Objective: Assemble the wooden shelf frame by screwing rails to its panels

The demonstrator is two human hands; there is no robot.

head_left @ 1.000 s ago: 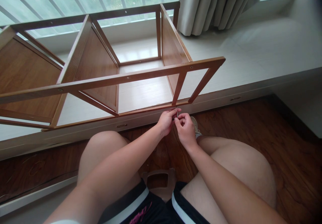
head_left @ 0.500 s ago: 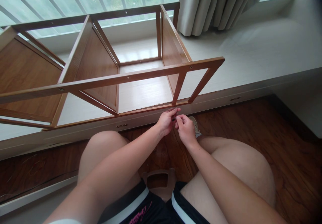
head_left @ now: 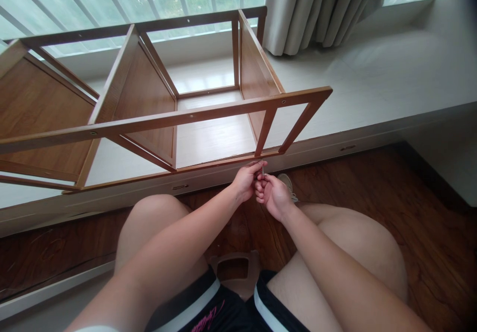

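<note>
A wooden shelf rack lies on its side on the white window ledge, its panels standing upright. Just below its near lower rail, my left hand is closed with fingertips pinched around the upper part of a thin metal rod, which looks like a hex key. My right hand is closed at the rod's lower end, thumb and forefinger together and the other fingers curled. Both hands nearly touch each other. The fingers hide the rod's tip and whatever it meets under the rail.
The window ledge runs to the right, with grey curtains at the back. Drawer fronts with a handle line its face. My knees flank my arms, and a plastic stool is beneath me on the wooden floor.
My right hand has turned, its palm side now showing more and its fingers curled under the rod. My left hand stays in place. The rack has not moved.
</note>
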